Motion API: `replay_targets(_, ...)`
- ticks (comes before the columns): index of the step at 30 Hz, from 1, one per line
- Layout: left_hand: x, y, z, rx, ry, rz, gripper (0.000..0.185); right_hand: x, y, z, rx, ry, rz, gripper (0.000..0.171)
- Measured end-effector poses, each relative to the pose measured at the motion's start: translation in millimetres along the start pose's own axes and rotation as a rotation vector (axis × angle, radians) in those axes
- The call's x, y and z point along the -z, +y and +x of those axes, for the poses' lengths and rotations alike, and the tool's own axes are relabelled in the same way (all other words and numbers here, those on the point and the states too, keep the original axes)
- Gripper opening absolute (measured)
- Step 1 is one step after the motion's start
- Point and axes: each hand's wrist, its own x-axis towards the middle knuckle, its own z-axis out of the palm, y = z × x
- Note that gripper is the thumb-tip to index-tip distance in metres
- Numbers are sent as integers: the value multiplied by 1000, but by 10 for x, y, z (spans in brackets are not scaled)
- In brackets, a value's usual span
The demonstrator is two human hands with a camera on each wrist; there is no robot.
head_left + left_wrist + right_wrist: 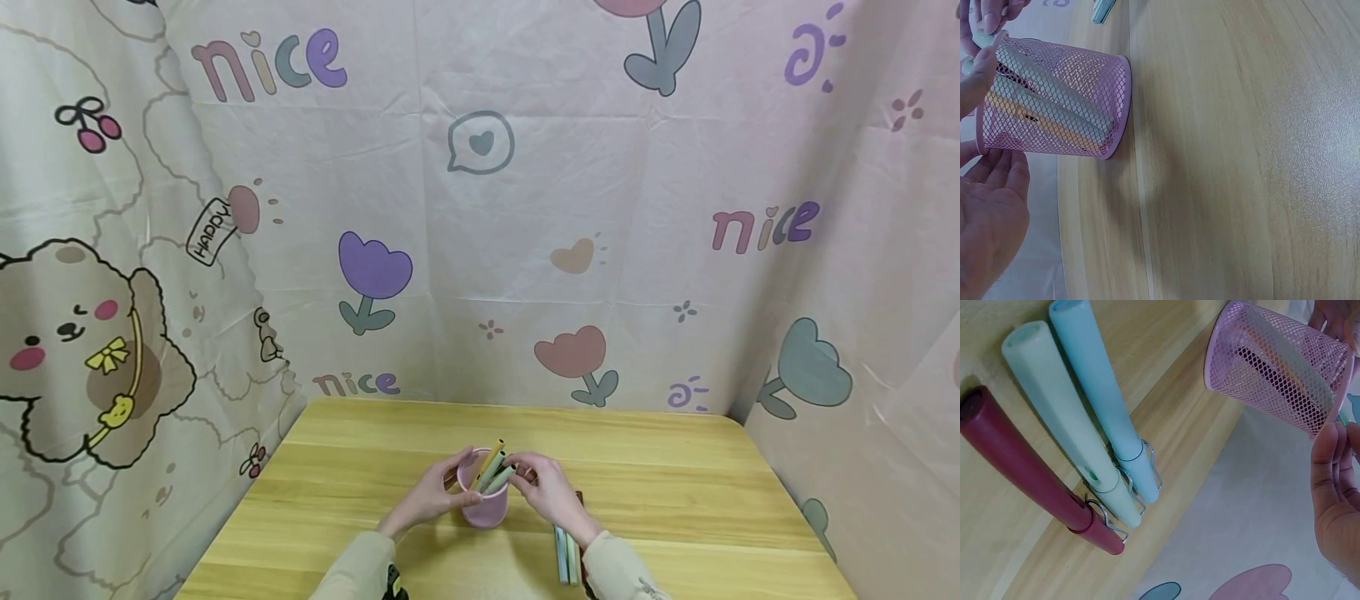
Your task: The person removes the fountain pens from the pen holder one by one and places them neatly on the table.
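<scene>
A pink mesh pen cup (485, 513) stands upright on the wooden table, holding a yellow pen (489, 459) and two pale green pens, whose tops stick out. My left hand (435, 497) grips the cup near its rim, thumb on the near side and fingers round the far side. At the opposite side of the rim, my right hand (551, 493) pinches the upper end of the pale green pen (501, 478) nearest it. Through the mesh in the left wrist view, the pens (1054, 97) lean inside the cup; the right fingertips are partly cut off.
To the right of the cup, partly under my right forearm, lie a light blue pen (1100, 381), a pale green pen (1063, 412) and a dark red pen (1029, 465), side by side. A patterned cloth (480, 250) hangs behind the table (360, 442) and along its sides.
</scene>
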Motion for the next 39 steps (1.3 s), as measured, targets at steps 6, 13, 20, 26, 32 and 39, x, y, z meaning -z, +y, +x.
replay_targets(6,8,23,-4,3,-3,22,88,6,-17,3,3,-16,6,20)
replay_targets(13,5,3,-7,2,-9,23,89,33,-36,-15,3,4,34,20)
replay_targets(20,2,-17,-8,1,-6,35,91,72,-92,-23,-5,49,25,17)
replay_targets(26,8,-2,0,8,-6,12,90,100,-138,-31,-45,108,28,15)
replay_targets(32,5,-9,-4,9,-7,8,91,119,-151,-53,-82,152,60,16)
replay_targets(39,10,2,-6,9,-8,16,90,181,-170,-93,-30,233,73,17)
